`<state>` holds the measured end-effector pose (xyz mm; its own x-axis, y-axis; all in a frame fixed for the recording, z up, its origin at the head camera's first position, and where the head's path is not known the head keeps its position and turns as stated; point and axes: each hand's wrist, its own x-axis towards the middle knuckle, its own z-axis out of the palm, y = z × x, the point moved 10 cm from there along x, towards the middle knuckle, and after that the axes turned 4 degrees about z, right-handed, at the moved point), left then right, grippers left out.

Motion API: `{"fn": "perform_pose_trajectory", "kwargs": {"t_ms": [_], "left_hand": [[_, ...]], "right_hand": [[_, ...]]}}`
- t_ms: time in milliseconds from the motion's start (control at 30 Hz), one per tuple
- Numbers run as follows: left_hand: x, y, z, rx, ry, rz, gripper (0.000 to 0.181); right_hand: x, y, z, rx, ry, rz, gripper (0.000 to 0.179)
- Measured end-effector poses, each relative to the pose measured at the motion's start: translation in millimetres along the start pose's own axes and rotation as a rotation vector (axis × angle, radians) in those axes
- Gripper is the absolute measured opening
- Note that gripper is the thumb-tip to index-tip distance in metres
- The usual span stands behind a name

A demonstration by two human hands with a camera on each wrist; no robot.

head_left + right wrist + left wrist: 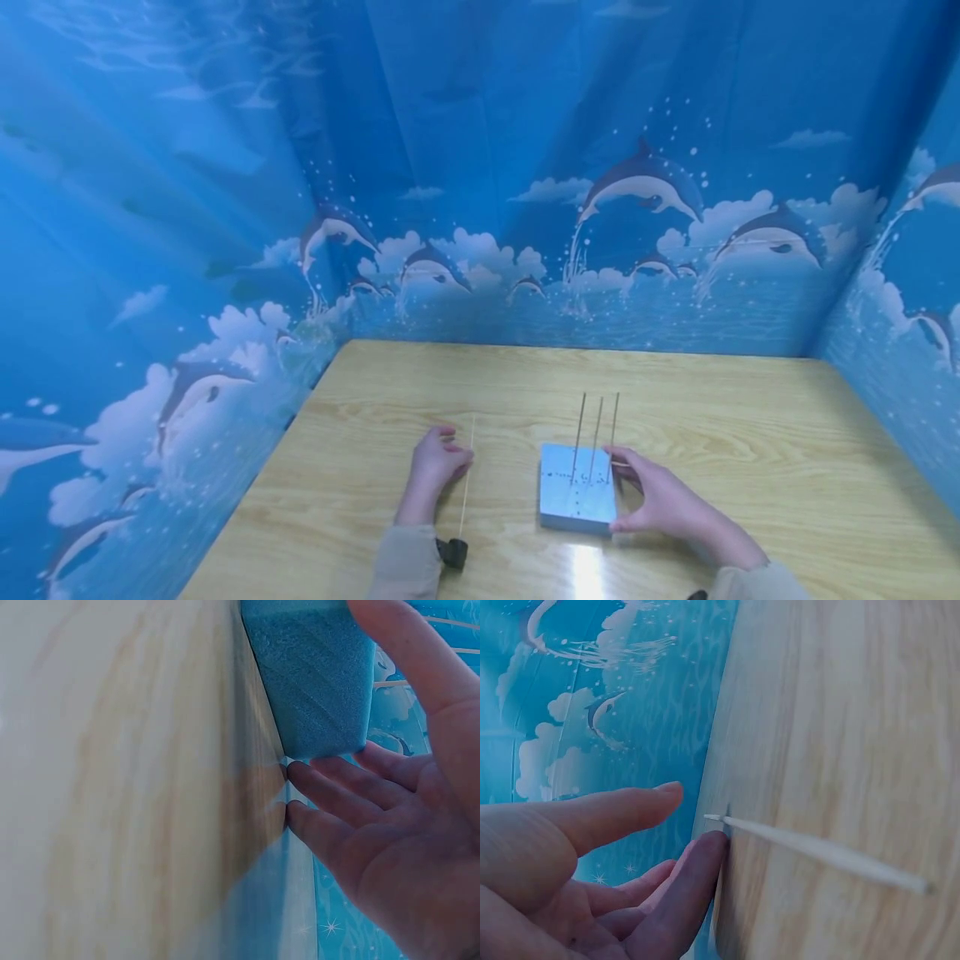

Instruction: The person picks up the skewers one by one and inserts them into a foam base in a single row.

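A thin wooden skewer [465, 493] lies on the table beside my left hand [435, 461]. Thumb and forefinger are apart at the skewer in the left wrist view, where its pale shaft [825, 851] runs past the fingertips. My right hand [663, 498] holds the right side of a blue foam block [564, 502], thumb at the near corner and fingers at the far one. Three thin sticks [578, 437] stand upright in the block's top, which is dotted with small dark holes. Seen from the right wrist, the lower fingertips [296, 814] rest at the table surface below the block [315, 682].
The wood-grain table [712, 408] runs back to a blue dolphin-print curtain [480, 167] that encloses it at the back and both sides. A small black wrist camera [453, 553] sits at the left cuff, overlapping the skewer's near end in the head view.
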<state>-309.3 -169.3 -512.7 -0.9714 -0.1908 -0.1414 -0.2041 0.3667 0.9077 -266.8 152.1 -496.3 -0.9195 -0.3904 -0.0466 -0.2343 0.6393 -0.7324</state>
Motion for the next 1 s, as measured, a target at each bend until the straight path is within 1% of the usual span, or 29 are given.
{"fn": "perform_pose_trajectory", "kwargs": {"t_ms": [167, 300, 467, 633, 733, 800, 867, 933, 1000], "left_hand": [[2.6, 5.9, -0.5, 0.156, 0.004, 0.040, 0.065], [3.9, 7.9, 0.1, 0.240, 0.006, 0.051, 0.063], [4.2, 8.3, 1.2, 0.268, 0.011, 0.045, 0.060], [5.6, 8.0, 0.4, 0.301, 0.028, 0.033, 0.056], [7.3, 8.1, -1.5, 0.325, 0.046, 0.041, 0.052], [7.5, 6.9, -2.2, 0.305, 0.051, 0.040, 0.050], [8.0, 3.4, -3.1, 0.252, 0.052, 0.028, 0.049], [7.7, 0.6, -2.2, 0.172, 0.034, 0.023, 0.048], [8.0, -2.4, -0.3, 0.082, 0.000, 0.016, 0.049]], "right_hand": [[0.3, -1, -1, -0.005, -0.001, -0.004, 0.118], [-0.1, -2, -1, -0.008, 0.001, -0.012, 0.117], [-0.7, -1, 0, -0.011, 0.004, -0.012, 0.116], [-0.8, -1, 0, -0.007, 0.005, -0.009, 0.116], [-0.7, -2, 0, 0.000, 0.005, -0.013, 0.116], [-0.6, -2, 0, 0.004, 0.004, -0.016, 0.116], [-0.5, -3, 0, 0.006, 0.002, -0.018, 0.116], [-0.6, -3, 0, 0.004, 0.002, -0.018, 0.116], [-0.8, -3, -1, 0.000, 0.001, -0.013, 0.116]]}}
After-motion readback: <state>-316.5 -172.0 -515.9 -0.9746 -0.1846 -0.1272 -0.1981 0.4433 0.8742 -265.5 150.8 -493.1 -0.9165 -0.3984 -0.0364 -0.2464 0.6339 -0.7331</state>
